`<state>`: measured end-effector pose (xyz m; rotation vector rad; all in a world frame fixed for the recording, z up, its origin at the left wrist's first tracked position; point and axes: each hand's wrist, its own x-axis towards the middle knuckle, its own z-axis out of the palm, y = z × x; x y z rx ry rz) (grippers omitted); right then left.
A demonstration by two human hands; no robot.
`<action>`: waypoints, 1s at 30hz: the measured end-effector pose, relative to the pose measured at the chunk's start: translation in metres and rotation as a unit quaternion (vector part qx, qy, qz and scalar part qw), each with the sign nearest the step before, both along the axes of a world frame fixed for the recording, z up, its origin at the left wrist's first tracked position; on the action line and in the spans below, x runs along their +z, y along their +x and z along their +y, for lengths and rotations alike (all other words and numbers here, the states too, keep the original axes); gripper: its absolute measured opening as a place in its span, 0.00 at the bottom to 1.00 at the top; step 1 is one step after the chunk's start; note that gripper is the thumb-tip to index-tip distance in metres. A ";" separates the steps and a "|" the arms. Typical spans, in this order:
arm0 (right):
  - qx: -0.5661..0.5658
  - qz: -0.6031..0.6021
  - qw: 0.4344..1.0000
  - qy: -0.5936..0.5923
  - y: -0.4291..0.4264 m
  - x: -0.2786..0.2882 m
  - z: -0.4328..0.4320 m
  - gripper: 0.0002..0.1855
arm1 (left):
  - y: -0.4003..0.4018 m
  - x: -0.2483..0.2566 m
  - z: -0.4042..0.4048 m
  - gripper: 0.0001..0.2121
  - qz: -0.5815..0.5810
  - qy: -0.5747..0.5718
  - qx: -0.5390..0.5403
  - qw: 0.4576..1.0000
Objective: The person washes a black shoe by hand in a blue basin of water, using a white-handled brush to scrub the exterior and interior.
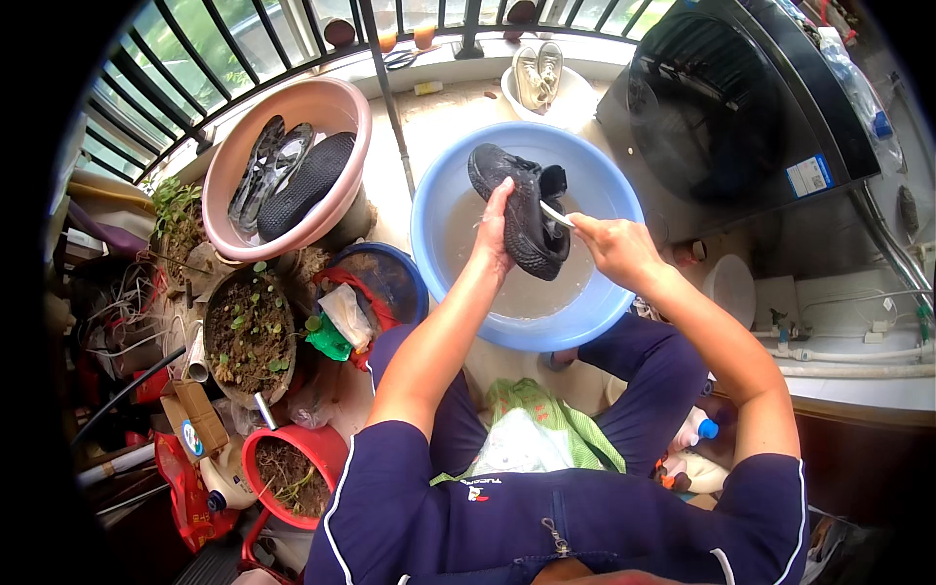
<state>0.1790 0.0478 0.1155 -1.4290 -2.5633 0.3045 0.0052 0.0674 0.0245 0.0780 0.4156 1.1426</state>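
A wet black shoe (523,219) is held by my left hand (497,227) above a blue plastic basin (468,322) of cloudy water. My right hand (618,245) grips a pale handle (557,214), likely a brush's, whose far end is hidden inside the shoe's opening. At the upper left stands a pink basin (358,110). Another black shoe (311,186) lies in it with its textured side up, beside a pair of patterned insoles (270,172). Beyond the blue basin, light canvas shoes (539,77) lean in a white basin (578,102).
A black appliance with a round door (713,110) stands close on the right. Potted soil with seedlings (248,329), a red pot (329,446) and a blue-rimmed tub (417,274) crowd the left. Black railings (468,25) run across the far side. A green bag (570,417) lies between the legs.
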 end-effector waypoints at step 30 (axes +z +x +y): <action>0.036 -0.111 0.993 -0.007 0.019 0.011 -0.006 0.08 | 0.009 -0.005 -0.004 0.16 0.052 -0.015 -0.017 0.998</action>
